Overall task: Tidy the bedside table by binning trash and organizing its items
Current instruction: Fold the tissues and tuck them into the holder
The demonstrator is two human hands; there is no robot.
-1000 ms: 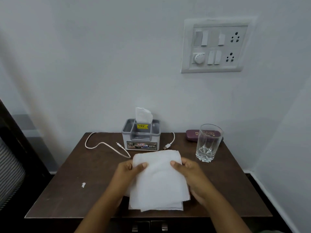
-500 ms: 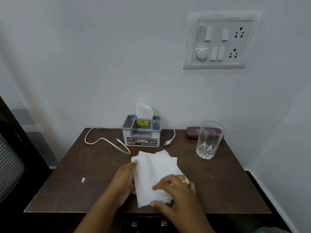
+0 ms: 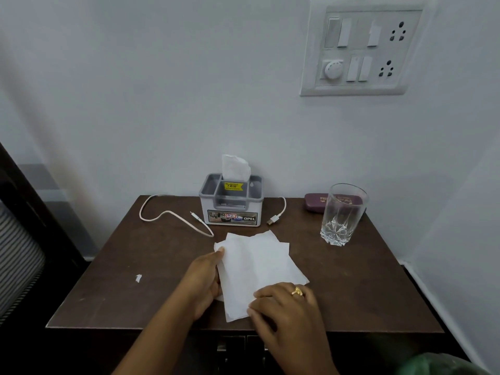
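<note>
Head view, tissues [image 3: 257, 266] flat, long axis near-to-far, left hand [image 3: 203, 280] pinching left edge; right hand [image 3: 284, 312] pressing near corner

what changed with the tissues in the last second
The tissues, held up by both hands a second ago, now lie on the table. The right hand left the right edge and came to rest on the near corner; the left hand keeps its thumb on the left edge. Tissue box, cable, glass unmoved.
</note>
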